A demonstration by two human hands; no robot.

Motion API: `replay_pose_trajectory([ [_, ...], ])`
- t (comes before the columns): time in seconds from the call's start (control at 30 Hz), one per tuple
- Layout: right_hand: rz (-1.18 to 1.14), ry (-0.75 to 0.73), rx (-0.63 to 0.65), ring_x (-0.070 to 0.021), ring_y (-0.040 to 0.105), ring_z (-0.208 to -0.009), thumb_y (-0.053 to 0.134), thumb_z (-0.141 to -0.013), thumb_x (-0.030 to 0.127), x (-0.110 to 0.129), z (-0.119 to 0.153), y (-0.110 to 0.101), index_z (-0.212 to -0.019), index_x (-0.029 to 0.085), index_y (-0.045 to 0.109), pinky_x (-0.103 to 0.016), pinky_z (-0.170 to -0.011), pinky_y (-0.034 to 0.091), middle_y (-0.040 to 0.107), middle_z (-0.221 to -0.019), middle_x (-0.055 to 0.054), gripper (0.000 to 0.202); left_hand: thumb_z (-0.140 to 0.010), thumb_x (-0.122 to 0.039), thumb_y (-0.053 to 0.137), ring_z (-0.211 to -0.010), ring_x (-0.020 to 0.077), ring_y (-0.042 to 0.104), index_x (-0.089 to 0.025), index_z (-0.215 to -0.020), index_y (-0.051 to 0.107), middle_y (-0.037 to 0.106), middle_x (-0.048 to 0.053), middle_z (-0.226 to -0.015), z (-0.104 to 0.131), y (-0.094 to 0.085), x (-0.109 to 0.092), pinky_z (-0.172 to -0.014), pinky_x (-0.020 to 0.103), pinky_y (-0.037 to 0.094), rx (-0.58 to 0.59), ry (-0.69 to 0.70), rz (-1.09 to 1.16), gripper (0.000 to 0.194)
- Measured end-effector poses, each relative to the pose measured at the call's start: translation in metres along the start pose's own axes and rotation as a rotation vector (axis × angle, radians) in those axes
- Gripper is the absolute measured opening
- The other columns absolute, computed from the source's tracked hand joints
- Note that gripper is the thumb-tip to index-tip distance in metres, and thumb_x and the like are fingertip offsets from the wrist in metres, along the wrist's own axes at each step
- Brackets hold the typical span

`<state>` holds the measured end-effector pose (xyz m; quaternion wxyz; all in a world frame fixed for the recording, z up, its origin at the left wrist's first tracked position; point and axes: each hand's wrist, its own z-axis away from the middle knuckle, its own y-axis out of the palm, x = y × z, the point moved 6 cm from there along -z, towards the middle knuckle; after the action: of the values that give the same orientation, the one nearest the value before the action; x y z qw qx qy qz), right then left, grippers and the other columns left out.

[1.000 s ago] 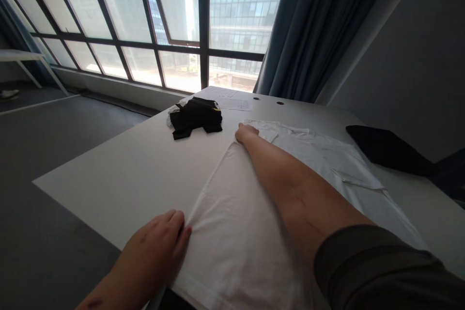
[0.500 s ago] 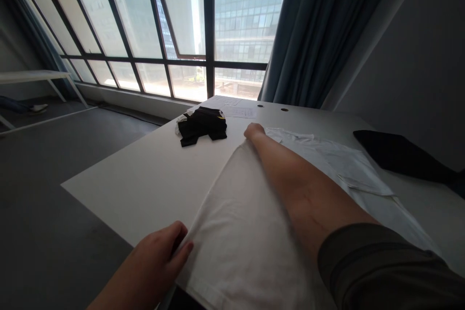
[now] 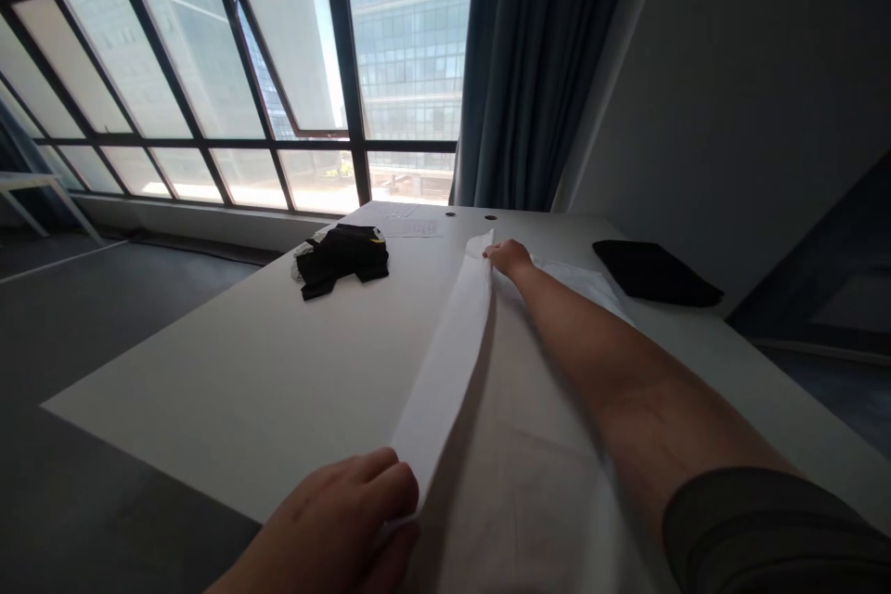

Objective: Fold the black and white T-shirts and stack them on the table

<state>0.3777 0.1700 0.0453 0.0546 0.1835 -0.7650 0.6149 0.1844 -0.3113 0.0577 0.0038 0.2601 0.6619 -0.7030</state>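
Observation:
A white shirt (image 3: 522,464) lies spread along the table in front of me. Its left edge is lifted and folded over in a long narrow strip. At the near end of that strip, my left hand (image 3: 348,510) is closed with the fabric pinched between thumb and fingers. Farther off, my right hand (image 3: 510,257) grips the far end of the same edge, its forearm reaching across the cloth. Part of the shirt is hidden beneath that arm.
Crumpled black clothing (image 3: 344,258) rests on the white table (image 3: 243,380) at the far left, near a sheet of paper (image 3: 410,227). A flat black folded item (image 3: 654,272) lies at the right. Windows and a blue curtain (image 3: 535,65) stand behind.
Both hands have moved to the right with the shirt's left edge, which is now raised and turned over. My view has swung to the right.

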Motion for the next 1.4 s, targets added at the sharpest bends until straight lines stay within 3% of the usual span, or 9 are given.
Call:
replay_pose_trajectory([
  [0.13,0.04,0.009,0.144,-0.0313,0.071,-0.12,0.055,-0.098,0.04,-0.037,0.032,0.018,-0.121,0.02,0.082,-0.034,-0.101,0.051,0.079,-0.124,-0.014,0.041,-0.09,-0.022,0.068,-0.081,0.0177,0.069,-0.024,-0.085,0.057,0.073,-0.003,-0.093,-0.014,0.013,-0.023,-0.073,0.026,0.05,0.129,0.069,-0.036,0.013],
  [0.23,0.05,-0.009,0.214,-0.0322,0.057,-0.142,0.053,-0.1,0.045,-0.05,0.052,0.039,-0.142,0.022,0.071,-0.038,-0.114,0.044,0.065,-0.151,-0.011,0.051,-0.096,-0.036,0.07,-0.092,0.0195,0.072,-0.026,-0.095,0.066,0.075,-0.002,-0.1,-0.027,0.021,-0.031,-0.085,0.028,0.055,0.142,0.127,0.01,0.011],
  [0.37,0.051,-0.005,0.223,-0.0326,0.028,-0.161,0.039,-0.106,0.049,-0.056,0.065,0.057,-0.164,0.022,0.044,-0.048,-0.128,0.026,0.034,-0.174,-0.009,0.064,-0.101,-0.035,0.062,-0.128,0.0273,0.066,-0.027,-0.13,0.067,0.069,0.007,-0.14,-0.049,0.043,-0.02,-0.109,0.04,0.053,0.012,0.212,-0.105,0.03],
  [0.5,0.047,0.01,0.254,-0.0332,0.023,-0.163,0.035,-0.108,0.049,-0.056,0.056,0.06,-0.168,0.023,0.037,-0.054,-0.129,0.023,0.028,-0.177,-0.01,0.066,-0.102,-0.04,0.062,-0.149,0.0362,0.049,-0.027,-0.155,0.053,0.055,0.012,-0.16,-0.056,0.068,-0.006,-0.117,0.051,0.048,-0.136,0.308,-0.294,0.055],
  [0.67,0.057,-0.011,0.272,-0.0338,0.022,-0.163,0.042,-0.106,0.047,-0.048,0.032,0.055,-0.162,0.019,0.045,-0.048,-0.128,0.028,0.033,-0.175,-0.011,0.063,-0.088,-0.055,0.076,-0.111,0.0323,0.07,-0.025,-0.128,0.067,0.073,0.011,-0.127,-0.036,0.08,-0.005,-0.098,0.044,0.056,0.002,0.203,-0.282,0.05],
  [0.9,0.06,0.005,0.261,-0.04,0.028,-0.159,0.051,-0.098,0.035,-0.038,0.024,0.059,-0.151,0.01,0.056,-0.053,-0.126,0.031,0.047,-0.165,-0.019,0.059,-0.087,-0.015,0.062,-0.085,0.0247,0.075,-0.023,-0.093,0.066,0.077,0.005,-0.094,-0.019,0.075,-0.024,-0.079,0.033,0.057,0.275,0.041,-0.304,0.01],
  [1.07,0.034,0.019,0.212,-0.0355,0.049,-0.147,0.052,-0.095,0.032,-0.034,0.02,0.051,-0.157,0.007,0.049,-0.041,-0.12,0.04,0.053,-0.159,-0.022,0.067,-0.085,-0.013,0.062,-0.077,0.0215,0.074,-0.023,-0.084,0.06,0.076,0.002,-0.086,-0.027,0.058,-0.039,-0.075,0.029,0.056,0.257,0.02,-0.216,0.011],
  [1.27,0.058,0.099,0.248,-0.0434,0.023,-0.161,0.05,-0.098,0.049,-0.041,0.024,0.058,-0.165,0.014,0.041,-0.062,-0.125,0.027,0.035,-0.173,-0.018,0.076,-0.094,-0.034,0.069,-0.075,0.0221,0.072,-0.023,-0.084,0.061,0.074,0.002,-0.084,-0.028,0.067,-0.045,-0.071,0.03,0.056,0.234,0.118,-0.143,0.017],
  [1.4,0.088,0.129,0.26,-0.042,0.013,-0.164,0.041,-0.101,0.059,-0.051,0.028,0.07,-0.169,0.017,0.033,-0.065,-0.127,0.017,0.011,-0.18,-0.017,0.08,-0.1,-0.041,0.063,-0.094,0.0242,0.073,-0.023,-0.097,0.068,0.077,0.007,-0.101,-0.036,0.066,-0.032,-0.085,0.034,0.059,0.029,0.143,-0.077,0.019],
])
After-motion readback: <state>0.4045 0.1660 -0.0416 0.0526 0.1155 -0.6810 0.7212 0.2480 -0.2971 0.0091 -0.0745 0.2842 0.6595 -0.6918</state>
